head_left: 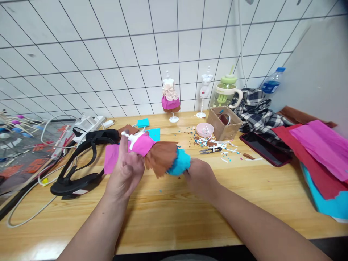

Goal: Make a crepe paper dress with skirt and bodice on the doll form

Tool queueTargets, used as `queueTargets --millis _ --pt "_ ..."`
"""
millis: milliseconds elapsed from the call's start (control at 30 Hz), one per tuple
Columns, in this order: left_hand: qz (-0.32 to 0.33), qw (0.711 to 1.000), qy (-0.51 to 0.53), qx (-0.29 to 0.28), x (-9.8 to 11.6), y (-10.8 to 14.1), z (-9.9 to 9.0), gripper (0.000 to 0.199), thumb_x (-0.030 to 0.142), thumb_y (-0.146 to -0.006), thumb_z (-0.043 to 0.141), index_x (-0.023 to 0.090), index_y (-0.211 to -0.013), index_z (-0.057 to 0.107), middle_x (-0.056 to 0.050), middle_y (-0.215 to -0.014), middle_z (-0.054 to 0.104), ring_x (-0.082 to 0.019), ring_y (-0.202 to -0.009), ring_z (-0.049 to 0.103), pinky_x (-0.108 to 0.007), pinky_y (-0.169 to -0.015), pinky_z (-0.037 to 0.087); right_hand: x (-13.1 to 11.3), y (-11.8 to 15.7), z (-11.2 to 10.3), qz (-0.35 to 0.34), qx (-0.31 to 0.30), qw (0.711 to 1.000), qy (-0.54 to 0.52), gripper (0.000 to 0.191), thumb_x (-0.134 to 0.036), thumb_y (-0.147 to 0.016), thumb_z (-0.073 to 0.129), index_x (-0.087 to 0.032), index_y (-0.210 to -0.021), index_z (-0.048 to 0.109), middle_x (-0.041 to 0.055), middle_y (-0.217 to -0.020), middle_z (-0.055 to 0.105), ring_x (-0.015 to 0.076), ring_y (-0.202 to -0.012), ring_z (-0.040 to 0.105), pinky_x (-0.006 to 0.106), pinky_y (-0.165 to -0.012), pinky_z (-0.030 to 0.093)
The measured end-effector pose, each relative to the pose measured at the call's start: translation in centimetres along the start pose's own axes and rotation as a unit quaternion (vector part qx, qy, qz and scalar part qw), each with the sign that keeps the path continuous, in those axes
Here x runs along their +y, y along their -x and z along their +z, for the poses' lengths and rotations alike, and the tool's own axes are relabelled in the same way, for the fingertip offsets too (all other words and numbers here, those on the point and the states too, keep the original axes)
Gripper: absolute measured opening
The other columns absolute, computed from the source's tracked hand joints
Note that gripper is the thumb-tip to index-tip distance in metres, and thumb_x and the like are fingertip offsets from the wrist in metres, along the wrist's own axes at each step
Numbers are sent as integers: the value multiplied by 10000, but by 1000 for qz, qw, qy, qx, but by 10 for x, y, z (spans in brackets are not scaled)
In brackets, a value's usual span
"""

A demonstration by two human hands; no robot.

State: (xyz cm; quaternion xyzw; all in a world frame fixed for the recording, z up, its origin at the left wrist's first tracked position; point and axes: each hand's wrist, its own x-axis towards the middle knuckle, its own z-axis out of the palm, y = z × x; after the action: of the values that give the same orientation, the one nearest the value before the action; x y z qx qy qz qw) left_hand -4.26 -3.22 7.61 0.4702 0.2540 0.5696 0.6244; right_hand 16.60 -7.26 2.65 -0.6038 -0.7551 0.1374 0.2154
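Observation:
A miniature dress-form mannequin [133, 139], white at the neck and shoulders, lies tilted almost sideways between my hands above the table. It wears a pink paper bodice [143, 145], a brown crepe-paper skirt [162, 156] and a blue ruffled layer [179, 162] at the hem. My left hand [127, 172] holds it at the bodice, one finger raised beside the shoulders. Closed at the blue hem end, my right hand [202, 177] grips its lower end; the stand is hidden there. Behind are another dressed mannequin [170, 95] and a bare one [204, 90], both upright.
Black thread snips [210, 150] lie among paper scraps near a pink bowl [205, 129] and a cardboard box [225, 125]. A phone [265, 148] and coloured paper sheets [320, 156] are at right. A black headset strap [78, 159] and cables sit left.

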Motion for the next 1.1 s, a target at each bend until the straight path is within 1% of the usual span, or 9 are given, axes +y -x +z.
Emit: queueTargets --millis 133,300,433,567,633,733,867,967,1100 --pt "1 999 -20 -38 2 -2 -3 1009 491 -559 866 438 -1418 338 -55 -1356 557 -242 -1295 481 -372 -1012 425 10 -5 11 -15 -11 976 -215 239 -128 -817 446 -187 -761 671 3 -802 722 156 -756 624 236 -686 420" --pt "-13 997 -66 -31 9 -10 2 967 574 -560 831 305 -1402 439 -116 -1330 574 -303 -1281 495 -394 -1013 433 12 -11 29 -5 -34 944 -329 201 -129 -742 464 -183 -690 650 -12 -713 696 161 -694 612 239 -646 448" --pt "-27 987 -152 -33 32 -23 23 994 488 -592 851 298 -1445 378 -128 -1262 617 -309 -1194 565 -394 -975 457 9 -12 30 -9 -5 939 -343 204 -174 -766 463 -186 -734 664 10 -756 713 191 -737 637 276 -686 484" --pt "-16 957 -288 16 45 -39 46 933 383 -611 858 275 -1427 420 -73 -1046 670 -253 -931 654 -356 -821 516 9 -14 21 -37 33 932 -358 249 -183 -802 489 -215 -921 705 29 -1018 736 223 -983 650 328 -855 486" --pt "-9 952 -304 21 46 -46 55 883 350 -619 851 262 -1403 456 -45 -944 676 -227 -830 658 -344 -763 526 12 -16 16 -37 31 939 -341 256 -192 -810 522 -219 -982 710 39 -1077 727 228 -1049 633 340 -902 470" --pt "-5 963 -269 -3 49 -53 61 845 315 -642 835 257 -1396 458 -48 -918 703 -229 -835 671 -353 -778 529 18 -19 11 -40 -10 959 -280 210 -261 -814 598 -195 -960 734 60 -1027 736 225 -1002 641 329 -891 465" --pt "-21 968 -247 -26 51 -56 57 748 291 -638 831 238 -1321 531 -88 -1016 716 -259 -920 673 -352 -776 537 22 -18 14 -84 -48 967 -237 181 -304 -786 675 -198 -911 753 51 -996 738 201 -962 638 285 -854 457" --pt "-40 959 -277 -50 52 -54 47 703 305 -638 830 220 -1283 565 -93 -1025 704 -278 -934 667 -369 -773 542 19 -17 24 -78 -70 964 -243 157 -264 -754 701 -207 -892 750 30 -962 748 185 -894 660 259 -784 469" --pt "-79 955 -226 -175 57 -53 30 851 376 -603 850 250 -1368 500 -145 -1192 663 -333 -1122 605 -395 -895 507 14 -15 32 -109 -131 939 -298 166 -187 -787 644 -221 -907 753 -5 -909 765 164 -848 686 236 -746 484"
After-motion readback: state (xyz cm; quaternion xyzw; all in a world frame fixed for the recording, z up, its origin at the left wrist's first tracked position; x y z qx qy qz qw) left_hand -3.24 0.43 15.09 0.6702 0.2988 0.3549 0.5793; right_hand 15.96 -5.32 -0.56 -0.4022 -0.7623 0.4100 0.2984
